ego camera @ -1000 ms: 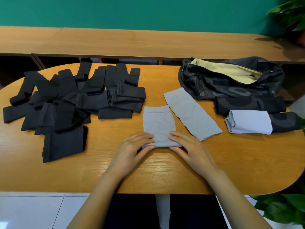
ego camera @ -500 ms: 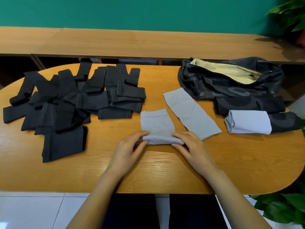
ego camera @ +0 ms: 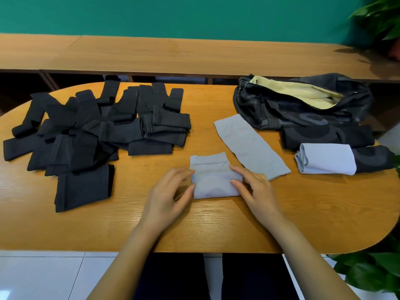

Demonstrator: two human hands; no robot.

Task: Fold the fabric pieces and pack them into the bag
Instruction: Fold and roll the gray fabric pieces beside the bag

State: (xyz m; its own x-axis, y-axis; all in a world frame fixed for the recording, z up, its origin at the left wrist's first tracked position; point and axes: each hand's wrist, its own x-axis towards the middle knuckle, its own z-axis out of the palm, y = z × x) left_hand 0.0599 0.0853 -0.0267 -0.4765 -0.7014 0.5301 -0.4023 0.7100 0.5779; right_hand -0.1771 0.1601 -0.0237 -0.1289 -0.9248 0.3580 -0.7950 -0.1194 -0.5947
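Observation:
A light grey fabric piece (ego camera: 213, 178) lies partly rolled at the table's front middle. My left hand (ego camera: 168, 195) pinches its left end between thumb and fingers. My right hand (ego camera: 255, 189) pinches its right end the same way. Another grey piece (ego camera: 251, 146) lies flat just behind and to the right. A folded pale piece (ego camera: 326, 158) rests on a dark flap at the right. The dark bag (ego camera: 303, 107) with its yellow lining stands open at the back right. A heap of black fabric pieces (ego camera: 91, 128) covers the left of the table.
The oval wooden table (ego camera: 216, 224) ends near my body. A long wooden bench (ego camera: 173, 55) runs behind it against a green wall. Potted plants stand at the far right, one at the top (ego camera: 381, 20) and one at the bottom (ego camera: 372, 269).
Both hands have rolled the grey piece's near end away from me, so the roll is thicker and less flat fabric shows behind it.

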